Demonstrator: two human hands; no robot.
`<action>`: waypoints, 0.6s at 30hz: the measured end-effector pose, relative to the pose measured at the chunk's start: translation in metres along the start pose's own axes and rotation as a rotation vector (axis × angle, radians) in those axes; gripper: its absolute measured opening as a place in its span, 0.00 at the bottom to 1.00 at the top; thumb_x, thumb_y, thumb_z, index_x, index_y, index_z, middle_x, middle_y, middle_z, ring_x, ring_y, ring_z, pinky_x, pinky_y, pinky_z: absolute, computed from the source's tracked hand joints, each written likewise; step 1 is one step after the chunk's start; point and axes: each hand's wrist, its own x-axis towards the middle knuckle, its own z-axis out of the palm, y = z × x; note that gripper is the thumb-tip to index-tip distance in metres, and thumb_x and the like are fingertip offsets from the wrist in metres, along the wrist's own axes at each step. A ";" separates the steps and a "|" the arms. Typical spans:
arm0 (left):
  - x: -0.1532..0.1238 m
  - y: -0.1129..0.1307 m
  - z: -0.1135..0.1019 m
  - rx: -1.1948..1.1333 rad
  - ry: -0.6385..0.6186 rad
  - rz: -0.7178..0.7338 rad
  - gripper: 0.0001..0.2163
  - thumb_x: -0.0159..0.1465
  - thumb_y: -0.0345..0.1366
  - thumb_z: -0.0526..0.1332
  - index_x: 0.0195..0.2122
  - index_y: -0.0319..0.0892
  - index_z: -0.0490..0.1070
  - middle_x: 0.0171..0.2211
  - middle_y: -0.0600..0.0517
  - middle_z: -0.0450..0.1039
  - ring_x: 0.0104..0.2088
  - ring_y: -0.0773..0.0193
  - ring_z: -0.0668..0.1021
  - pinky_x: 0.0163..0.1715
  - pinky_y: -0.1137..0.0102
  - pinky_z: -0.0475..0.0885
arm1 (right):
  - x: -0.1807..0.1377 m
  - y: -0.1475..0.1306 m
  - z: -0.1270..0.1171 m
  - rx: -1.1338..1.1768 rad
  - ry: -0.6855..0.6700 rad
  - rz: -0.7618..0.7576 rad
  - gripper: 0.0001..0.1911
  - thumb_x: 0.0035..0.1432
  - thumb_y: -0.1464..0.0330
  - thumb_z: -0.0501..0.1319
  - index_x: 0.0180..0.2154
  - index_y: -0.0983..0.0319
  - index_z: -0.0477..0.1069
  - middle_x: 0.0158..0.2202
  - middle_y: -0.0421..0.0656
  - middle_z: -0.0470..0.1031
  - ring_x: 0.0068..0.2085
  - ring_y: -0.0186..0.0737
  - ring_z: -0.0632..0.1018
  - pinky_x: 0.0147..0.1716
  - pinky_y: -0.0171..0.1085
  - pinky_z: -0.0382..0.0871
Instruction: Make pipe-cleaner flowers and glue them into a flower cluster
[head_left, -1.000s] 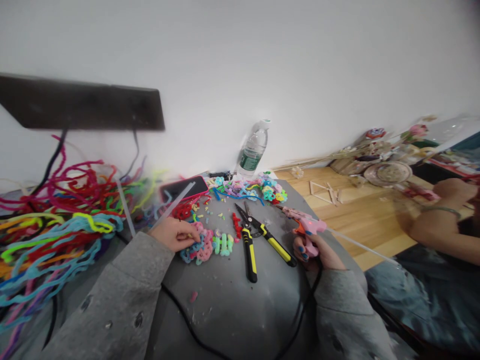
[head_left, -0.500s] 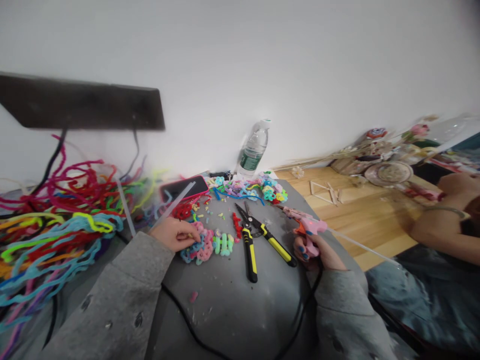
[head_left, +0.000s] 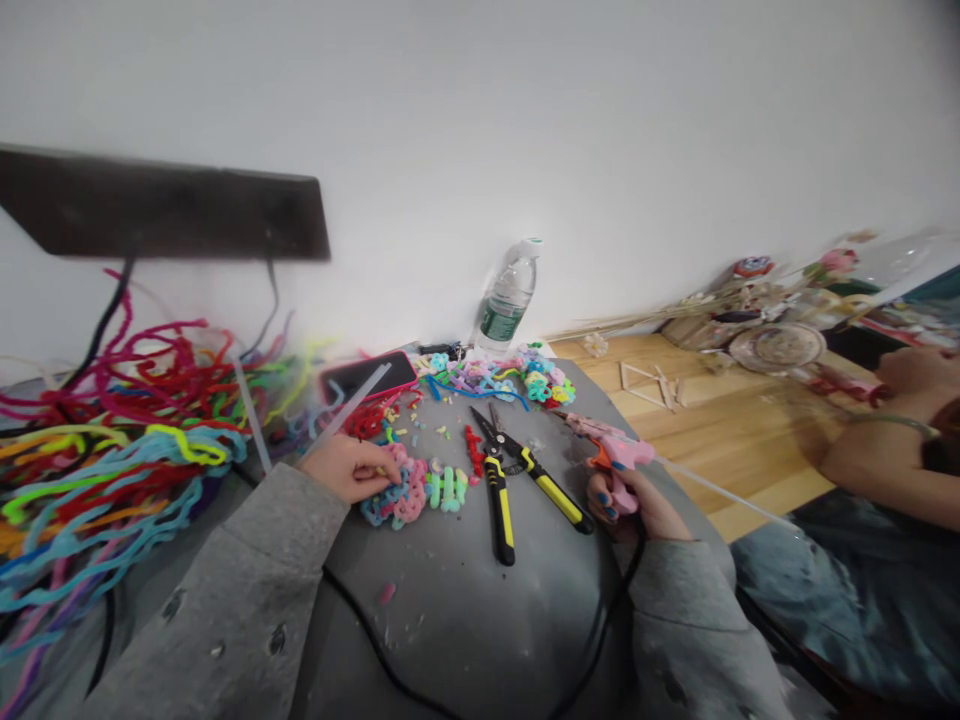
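Observation:
My right hand (head_left: 626,497) is wrapped around a pink hot glue gun (head_left: 624,458) with an orange trigger; its nozzle points to the upper left, and a clear glue stick (head_left: 724,492) sticks out of its back. My left hand (head_left: 352,470) is closed, its fingertips touching a pile of pink and blue pipe-cleaner shapes (head_left: 407,487). What those fingers pinch, if anything, is hidden. Green pipe-cleaner pieces (head_left: 448,488) lie just right of the pile. Between my hands rest wire strippers (head_left: 501,470) with black and yellow handles, jaws apart, beside a twisted red piece (head_left: 474,452).
Loose pipe cleaners (head_left: 150,480) heap up on the left. A phone (head_left: 371,378), a water bottle (head_left: 508,300) and more pipe-cleaner flowers (head_left: 544,380) stand or lie along the back. A black cord (head_left: 367,635) crosses the grey surface. Another person's arm (head_left: 885,455) is at right.

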 end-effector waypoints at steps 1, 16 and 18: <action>0.000 0.000 0.000 -0.002 0.003 0.001 0.09 0.55 0.31 0.57 0.30 0.38 0.77 0.16 0.56 0.65 0.15 0.75 0.62 0.21 0.78 0.62 | 0.000 0.000 0.000 0.006 -0.002 0.003 0.12 0.51 0.60 0.61 0.30 0.63 0.71 0.15 0.37 0.65 0.14 0.28 0.62 0.12 0.28 0.54; 0.001 0.001 0.001 -0.006 0.013 -0.013 0.09 0.54 0.31 0.57 0.29 0.38 0.77 0.14 0.57 0.62 0.14 0.75 0.60 0.19 0.78 0.60 | 0.000 -0.001 0.001 0.002 -0.008 0.010 0.12 0.50 0.61 0.61 0.32 0.63 0.72 0.15 0.37 0.65 0.14 0.29 0.61 0.12 0.29 0.53; 0.001 0.000 0.001 -0.001 0.007 -0.014 0.09 0.54 0.31 0.57 0.29 0.38 0.77 0.14 0.57 0.62 0.14 0.75 0.60 0.18 0.78 0.59 | 0.000 0.000 0.000 0.001 0.004 0.012 0.12 0.50 0.61 0.60 0.31 0.63 0.72 0.15 0.37 0.65 0.14 0.29 0.61 0.12 0.29 0.53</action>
